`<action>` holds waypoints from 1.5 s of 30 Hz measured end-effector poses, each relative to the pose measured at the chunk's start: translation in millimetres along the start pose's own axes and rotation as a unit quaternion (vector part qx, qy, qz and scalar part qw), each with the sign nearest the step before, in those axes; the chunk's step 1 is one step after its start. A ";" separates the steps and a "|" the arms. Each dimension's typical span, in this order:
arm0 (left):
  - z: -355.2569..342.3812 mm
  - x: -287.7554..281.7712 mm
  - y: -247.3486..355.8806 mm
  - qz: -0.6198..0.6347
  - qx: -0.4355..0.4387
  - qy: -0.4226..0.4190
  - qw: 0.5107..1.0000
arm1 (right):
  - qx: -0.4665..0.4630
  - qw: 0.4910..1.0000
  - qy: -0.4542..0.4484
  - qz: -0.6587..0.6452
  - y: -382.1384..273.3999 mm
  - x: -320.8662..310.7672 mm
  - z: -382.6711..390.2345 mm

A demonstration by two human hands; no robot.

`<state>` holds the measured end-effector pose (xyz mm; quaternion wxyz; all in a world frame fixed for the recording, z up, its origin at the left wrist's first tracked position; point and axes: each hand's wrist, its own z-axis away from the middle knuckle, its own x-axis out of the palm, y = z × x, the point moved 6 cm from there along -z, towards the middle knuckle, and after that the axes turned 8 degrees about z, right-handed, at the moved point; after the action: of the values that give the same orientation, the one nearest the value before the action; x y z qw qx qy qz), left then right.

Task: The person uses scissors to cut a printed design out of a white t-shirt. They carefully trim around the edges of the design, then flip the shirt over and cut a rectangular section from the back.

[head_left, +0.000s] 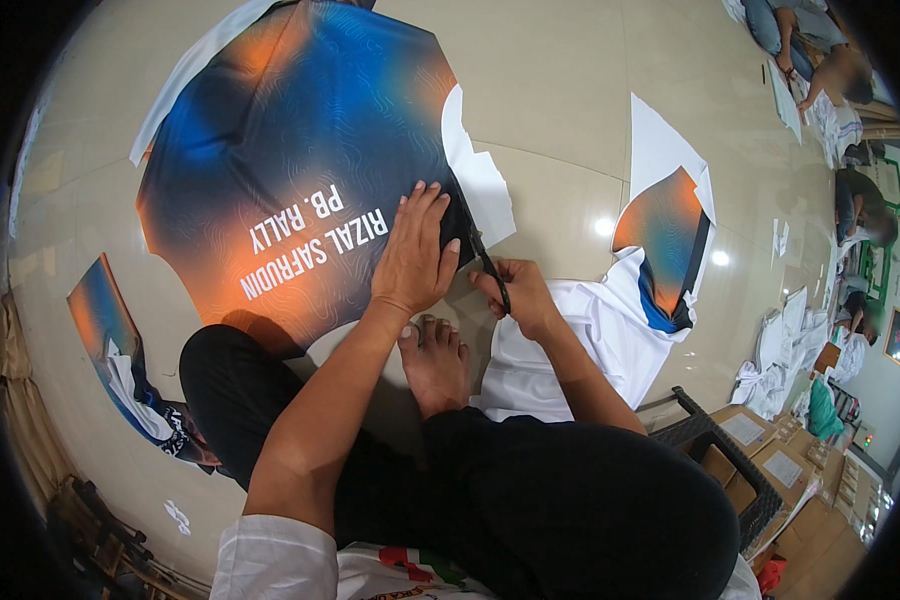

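Seated on the glossy beige tiled floor (pixel 560 90), we pressed our left hand (pixel 415 250) flat, fingers spread wide, on a large printed fabric panel (pixel 290 150). The panel was smooth and matte, graded from blue to orange with fine contour lines, white lettering near its lower edge and a white paper margin at its right border. Our right hand (pixel 520 295) had its fingers closed around black scissors (pixel 488 265), whose blades lay at that right border, just beside the left hand. A heap of white cloth (pixel 590 340) lay right of our bare foot (pixel 435 365); a smaller blue-orange piece (pixel 665 230) rested beyond it.
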<state>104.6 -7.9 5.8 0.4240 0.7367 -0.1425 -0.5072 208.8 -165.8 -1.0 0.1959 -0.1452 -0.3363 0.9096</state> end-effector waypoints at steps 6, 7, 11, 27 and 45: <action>1.3 -2.9 -1.9 0.048 0.006 0.022 0.999 | -0.002 1.000 0.006 -0.007 0.9 3.3 -11.0; 1.7 -3.6 -1.9 0.055 0.007 0.026 0.998 | -0.003 1.000 0.011 -0.012 0.7 3.7 -13.7; 2.3 -4.5 -2.4 0.057 0.011 0.029 0.998 | -0.011 0.999 0.013 -0.032 0.5 6.5 -18.1; 3.7 -4.9 -4.9 0.073 0.011 0.036 0.997 | -0.016 0.998 0.023 -0.052 -2.9 12.9 -15.3; 7.6 -10.8 -12.7 0.168 0.010 0.070 0.983 | -0.007 0.998 0.024 -0.061 -17.2 20.4 -20.1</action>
<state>90.4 3.0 1.8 0.5047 0.7400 -0.2393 -0.3747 203.2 -133.4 -7.0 0.2586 -0.1476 -0.3459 0.8898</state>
